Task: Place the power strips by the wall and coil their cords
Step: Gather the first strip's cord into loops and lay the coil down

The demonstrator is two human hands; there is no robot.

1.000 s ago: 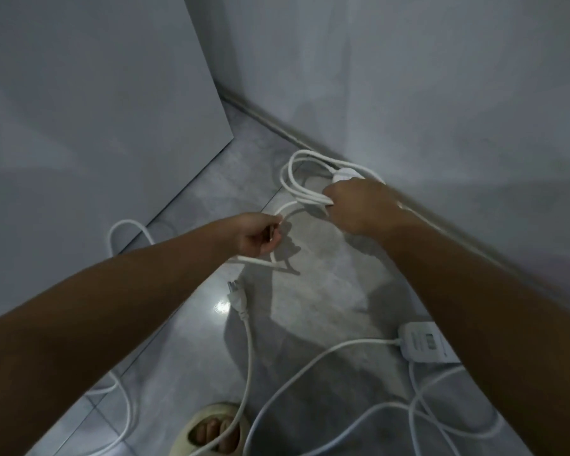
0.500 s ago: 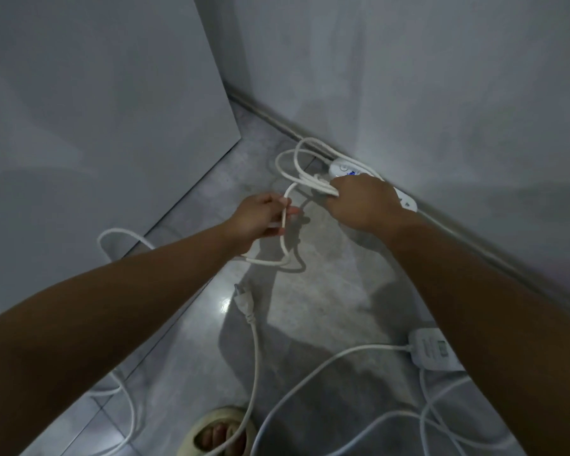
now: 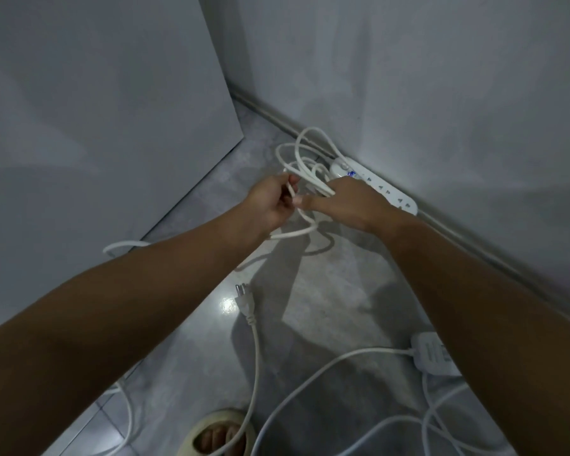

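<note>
Our right hand [image 3: 347,205] clasps the gathered loops of the cord [image 3: 311,180] just beside the power strip [image 3: 374,185], which lies flat against the foot of the wall [image 3: 441,93], while our left hand [image 3: 270,205] pinches the next stretch of cord. We judge the coil goes best if we feed each turn the same size as those held, untwisted, without tugging the strip from the wall.
</note>
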